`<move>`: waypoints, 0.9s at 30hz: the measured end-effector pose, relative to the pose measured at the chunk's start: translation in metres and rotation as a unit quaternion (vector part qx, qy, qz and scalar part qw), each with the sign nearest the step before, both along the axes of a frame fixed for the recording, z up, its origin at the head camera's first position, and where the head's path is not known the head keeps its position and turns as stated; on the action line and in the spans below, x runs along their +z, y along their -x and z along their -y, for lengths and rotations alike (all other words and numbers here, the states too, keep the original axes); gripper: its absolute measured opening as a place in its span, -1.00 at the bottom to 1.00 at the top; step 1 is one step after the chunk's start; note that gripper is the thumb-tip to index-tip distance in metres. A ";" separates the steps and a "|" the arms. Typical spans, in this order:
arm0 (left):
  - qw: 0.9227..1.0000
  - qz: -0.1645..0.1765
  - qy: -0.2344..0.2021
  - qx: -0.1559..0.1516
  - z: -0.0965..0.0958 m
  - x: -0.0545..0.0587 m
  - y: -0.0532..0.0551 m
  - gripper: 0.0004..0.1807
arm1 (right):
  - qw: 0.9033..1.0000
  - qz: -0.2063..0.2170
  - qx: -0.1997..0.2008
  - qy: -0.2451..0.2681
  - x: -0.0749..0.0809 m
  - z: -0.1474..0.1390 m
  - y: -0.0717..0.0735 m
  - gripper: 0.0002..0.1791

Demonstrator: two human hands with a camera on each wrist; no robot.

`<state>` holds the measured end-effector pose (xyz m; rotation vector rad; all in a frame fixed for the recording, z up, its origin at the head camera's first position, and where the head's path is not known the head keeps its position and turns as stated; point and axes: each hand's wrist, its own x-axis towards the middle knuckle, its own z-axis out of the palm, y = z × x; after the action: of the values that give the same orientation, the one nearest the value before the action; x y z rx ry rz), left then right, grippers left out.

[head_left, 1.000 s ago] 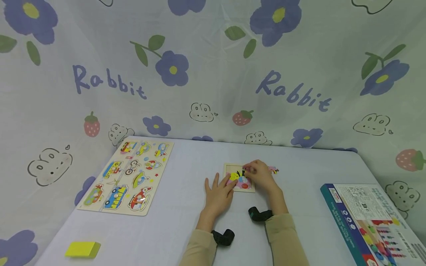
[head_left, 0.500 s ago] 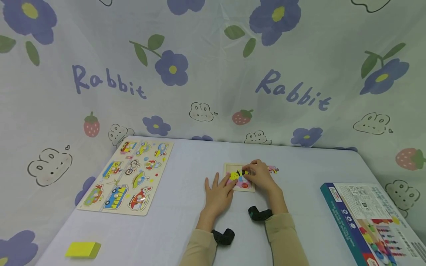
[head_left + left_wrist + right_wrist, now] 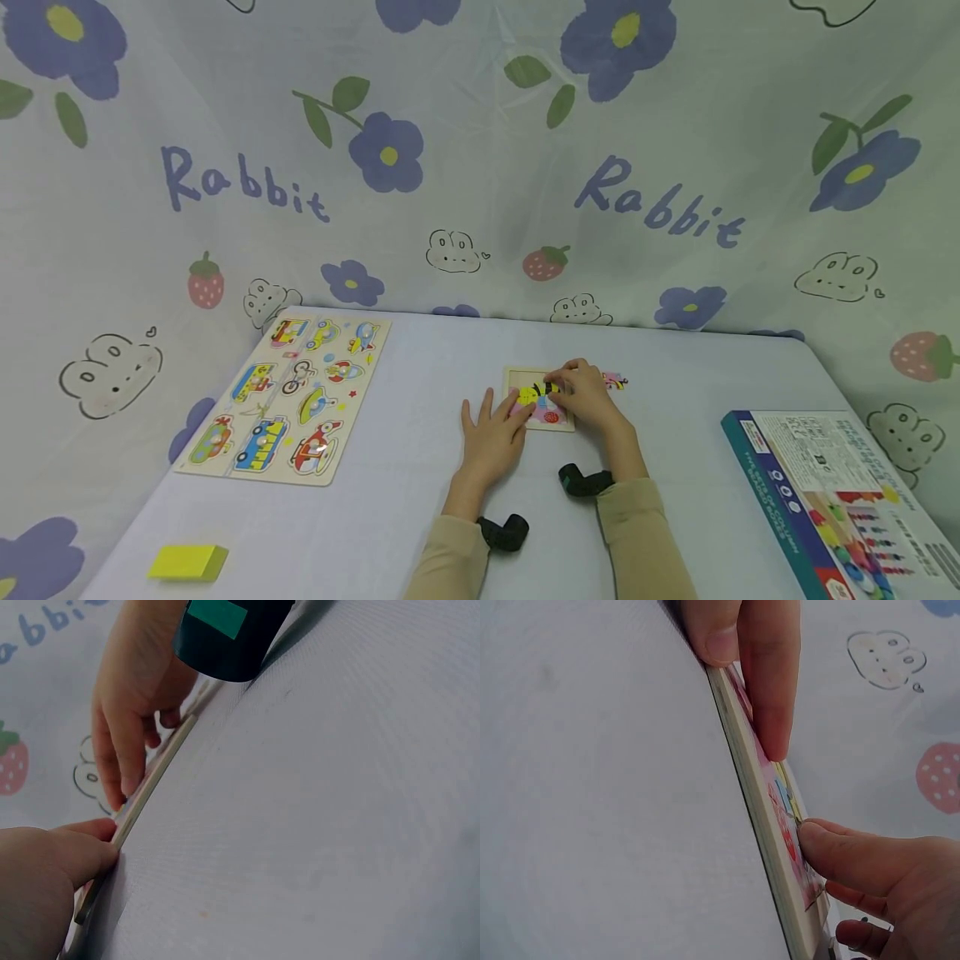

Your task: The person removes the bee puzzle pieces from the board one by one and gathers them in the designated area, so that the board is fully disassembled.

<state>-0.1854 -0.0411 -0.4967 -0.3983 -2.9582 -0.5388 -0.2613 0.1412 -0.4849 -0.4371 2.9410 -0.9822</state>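
A small square wooden puzzle tray (image 3: 522,374) lies at the table's middle. Pink, yellow and black pieces inside it form part of a bee picture (image 3: 529,395). My left hand (image 3: 492,437) rests at the tray's left side, fingers spread and fairly straight, its thumb touching the picture in the right wrist view. From the right, my right hand (image 3: 589,395) pinches a yellow-and-black puzzle piece (image 3: 552,388) between thumb and fingertips, low over the tray and beside the other pieces. Part of this piece is hidden by the fingers.
Partly behind the right hand lies a loose pink piece (image 3: 615,381). A vehicle puzzle board (image 3: 300,400) is at the left, a yellow block (image 3: 187,563) at front left. At right lies a flat box (image 3: 825,500). A patterned cloth (image 3: 480,183) hangs behind the table.
The piece in my right hand has turned from showing mostly dark to lying flatter, its yellow and black face visible beside the bee. The left hand has kept its place.
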 end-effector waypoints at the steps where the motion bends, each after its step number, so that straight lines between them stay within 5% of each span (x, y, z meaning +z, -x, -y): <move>1: 1.000 -0.001 -0.001 0.000 0.000 0.000 0.000 -0.61 | 1.000 -0.001 0.000 0.000 0.000 0.000 0.000 -0.70; 15: 1.000 -0.006 0.003 0.000 0.000 -0.001 0.001 -0.61 | 1.000 0.017 0.011 0.024 0.006 0.004 -0.003 -0.81; 27: 1.000 -0.009 -0.003 -0.001 0.000 -0.003 0.001 -0.62 | 0.994 -0.018 -0.015 0.103 0.004 0.004 0.000 -0.89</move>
<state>-0.1860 -0.0413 -0.4994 -0.4037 -2.9386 -0.5418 -0.2612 0.1374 -0.4804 -0.4187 2.8967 -1.3031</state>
